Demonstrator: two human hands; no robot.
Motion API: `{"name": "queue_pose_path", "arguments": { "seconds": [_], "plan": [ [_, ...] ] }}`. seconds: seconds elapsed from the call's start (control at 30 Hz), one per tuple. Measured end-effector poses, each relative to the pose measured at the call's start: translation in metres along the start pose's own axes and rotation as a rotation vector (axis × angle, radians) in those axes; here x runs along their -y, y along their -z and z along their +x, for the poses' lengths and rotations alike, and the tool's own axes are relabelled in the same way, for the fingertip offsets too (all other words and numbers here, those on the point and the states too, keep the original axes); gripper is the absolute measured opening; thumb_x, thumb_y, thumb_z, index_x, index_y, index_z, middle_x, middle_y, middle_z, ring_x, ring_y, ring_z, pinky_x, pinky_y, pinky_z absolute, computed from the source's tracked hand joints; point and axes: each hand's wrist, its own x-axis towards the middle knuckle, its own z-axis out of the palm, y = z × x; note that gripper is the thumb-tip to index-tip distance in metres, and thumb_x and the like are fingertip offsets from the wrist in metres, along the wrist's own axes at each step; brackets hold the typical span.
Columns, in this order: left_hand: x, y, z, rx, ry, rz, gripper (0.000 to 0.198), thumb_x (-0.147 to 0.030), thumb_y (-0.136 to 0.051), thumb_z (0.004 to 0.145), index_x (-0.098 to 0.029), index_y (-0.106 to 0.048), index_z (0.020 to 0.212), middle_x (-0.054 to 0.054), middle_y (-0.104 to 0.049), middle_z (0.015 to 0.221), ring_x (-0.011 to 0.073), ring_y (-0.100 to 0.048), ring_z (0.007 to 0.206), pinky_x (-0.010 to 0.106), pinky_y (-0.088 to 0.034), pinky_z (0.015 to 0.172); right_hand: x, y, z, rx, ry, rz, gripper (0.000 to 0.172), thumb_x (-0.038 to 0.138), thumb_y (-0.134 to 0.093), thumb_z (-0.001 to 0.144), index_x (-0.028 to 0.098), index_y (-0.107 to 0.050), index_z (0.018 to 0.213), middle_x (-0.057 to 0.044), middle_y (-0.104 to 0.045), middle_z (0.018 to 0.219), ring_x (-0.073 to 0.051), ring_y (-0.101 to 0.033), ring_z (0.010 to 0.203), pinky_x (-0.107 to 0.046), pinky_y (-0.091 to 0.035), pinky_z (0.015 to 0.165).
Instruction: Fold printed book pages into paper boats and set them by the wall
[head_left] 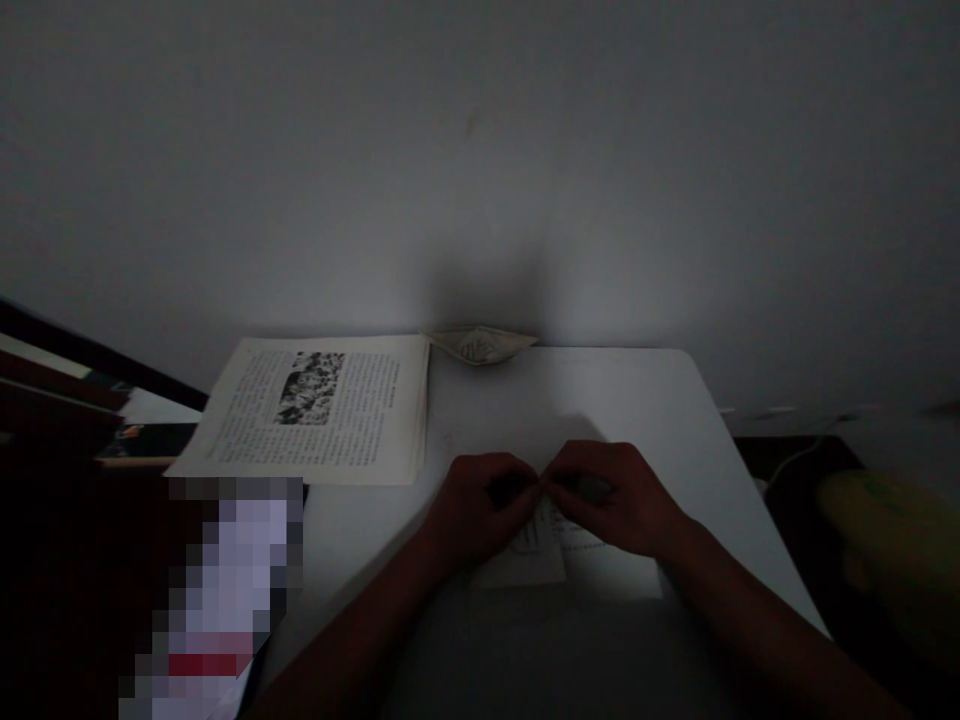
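1. The left hand (480,505) rests on the white table (660,400) with its fingers curled in and its knuckles up. The fingertips are drawn together at the upper middle of a printed white sheet of paper (607,572). It is nearly closed, and it appears to pinch the paper rather than merely press on it, though the dim light hides the fingertips.
2. The right hand (619,495) mirrors it from the other side, equally curled. Its fingertips meet those of the left hand over the same spot, so the two hands grip the sheet at one point from opposite sides.
3. The printed white sheet of paper lies flat on the near middle of the table, directly under and just in front of both hands. A lighter flap (525,560) lies folded over its left part. Both wrists sit low on the table, which steadies the hands and keeps the sheet from sliding.
4. An open book with grey printed pages and a black-and-white photograph (322,410) lies at the table's far left, well clear of the hands.
5. A small folded paper boat made of printed paper (480,345) stands at the far edge, against the pale grey wall (480,150), out of the way of the hands.
6. A blurred yellow object (892,540) sits off the table to the right; what it is cannot be told.
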Motion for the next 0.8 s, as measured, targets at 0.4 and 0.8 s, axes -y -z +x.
{"name": "queue_pose_path", "arguments": {
  "seconds": [0.4, 0.8],
  "plan": [
    [-0.006, 0.004, 0.003, 0.038, 0.167, -0.098, 0.008, -0.015, -0.057, 0.068, -0.014, -0.064, 0.064, -0.002, -0.060, 0.055, 0.0085, -0.050, 0.050, 0.019, -0.038, 0.048, 0.006, 0.017, -0.010, -0.331, 0.151, -0.093, 0.011, 0.011, -0.061, 0.074, 0.020, -0.063, 0.080, -0.003, -0.062, 0.065, -0.015, -0.057, 0.058, -0.029, -0.047, 0.053],
    [0.000, 0.005, 0.001, -0.104, 0.191, -0.138, 0.005, -0.016, -0.052, 0.068, -0.015, -0.057, 0.067, -0.003, -0.054, 0.056, 0.0088, -0.047, 0.051, 0.020, -0.036, 0.050, -0.008, 0.035, -0.023, -0.575, 0.004, -0.191, 0.007, 0.018, -0.067, 0.074, 0.024, -0.064, 0.076, -0.003, -0.066, 0.068, -0.016, -0.060, 0.056, -0.029, -0.048, 0.049]
  ]
}}
